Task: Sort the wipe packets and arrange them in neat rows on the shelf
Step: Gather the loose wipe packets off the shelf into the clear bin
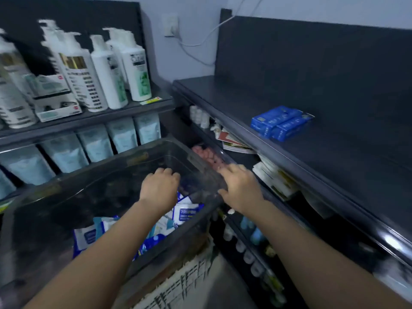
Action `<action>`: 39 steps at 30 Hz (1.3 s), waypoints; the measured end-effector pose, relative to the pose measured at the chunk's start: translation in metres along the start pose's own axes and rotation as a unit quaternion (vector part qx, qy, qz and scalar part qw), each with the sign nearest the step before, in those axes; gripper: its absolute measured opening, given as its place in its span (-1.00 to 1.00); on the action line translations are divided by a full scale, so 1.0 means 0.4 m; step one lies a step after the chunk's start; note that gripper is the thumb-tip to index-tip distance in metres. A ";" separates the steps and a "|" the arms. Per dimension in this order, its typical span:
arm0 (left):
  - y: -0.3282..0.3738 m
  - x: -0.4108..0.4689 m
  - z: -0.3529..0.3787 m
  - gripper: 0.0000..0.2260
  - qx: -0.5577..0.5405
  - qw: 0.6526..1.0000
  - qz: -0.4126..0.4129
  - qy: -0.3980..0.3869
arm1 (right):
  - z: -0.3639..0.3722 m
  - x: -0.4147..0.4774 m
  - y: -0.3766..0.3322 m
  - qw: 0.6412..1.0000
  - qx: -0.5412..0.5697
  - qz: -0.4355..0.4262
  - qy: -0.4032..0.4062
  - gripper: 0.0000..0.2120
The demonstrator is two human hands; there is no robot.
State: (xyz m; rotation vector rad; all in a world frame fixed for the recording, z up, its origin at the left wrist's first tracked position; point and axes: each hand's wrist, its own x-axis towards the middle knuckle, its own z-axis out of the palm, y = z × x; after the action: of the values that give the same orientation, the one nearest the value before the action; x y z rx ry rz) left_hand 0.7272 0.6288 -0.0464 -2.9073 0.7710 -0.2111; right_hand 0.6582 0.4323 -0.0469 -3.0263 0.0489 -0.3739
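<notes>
I begin with the left hand (pixel 159 186), near the middle of the frame: it reaches down into the clear plastic bin (pixel 124 162) with its back toward me and the fingers bent downward out of my sight, so I cannot tell if it holds something or nothing. The right hand (pixel 242 186) is just beside it on the right and lies on the right rim of the bin. Its fingers are stretched forward along the edge and the thumb is spread to the inner side; it looks relaxed, resting on the rim and not clenched, though the blur makes the fingertips soft. The wipe packets (pixel 187 211), white and blue, lie in a loose heap on the bottom of the bin. They are under and behind the left wrist and continue toward the lower left of the frame, so the left hand is above the heap and a little beyond it. To the right, the dark shelf (pixel 334 166) runs from the centre to the right edge, and two blue packs (pixel 281 123) lie on it side by side, touching, well apart from both hands. In the upper left stand white pump bottles (pixel 107 72), and under them a row of pale blue pouches (pixel 95 143).
</notes>
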 end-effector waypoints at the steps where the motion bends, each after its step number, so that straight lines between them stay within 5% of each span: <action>1: 0.017 0.001 -0.016 -0.75 0.002 1.000 0.016 0.010 | -0.017 -0.024 0.016 1.000 0.000 0.021 0.011 -0.58; 24: 0.973 -0.214 -0.370 -0.76 -0.135 0.913 0.353 0.155 | -0.478 -0.928 0.519 0.910 -0.129 0.382 0.092 -0.54; 39: 1.576 -0.409 -0.425 -0.61 -0.153 0.841 0.509 0.102 | -0.560 -1.418 0.813 0.826 -0.123 0.548 0.048 -0.53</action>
State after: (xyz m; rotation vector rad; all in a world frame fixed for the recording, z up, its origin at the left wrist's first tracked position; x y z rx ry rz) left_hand 0.2541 0.1529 0.0048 -2.2657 2.3972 -0.2846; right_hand 0.0468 0.1133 0.0016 -2.5720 1.8238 -0.3864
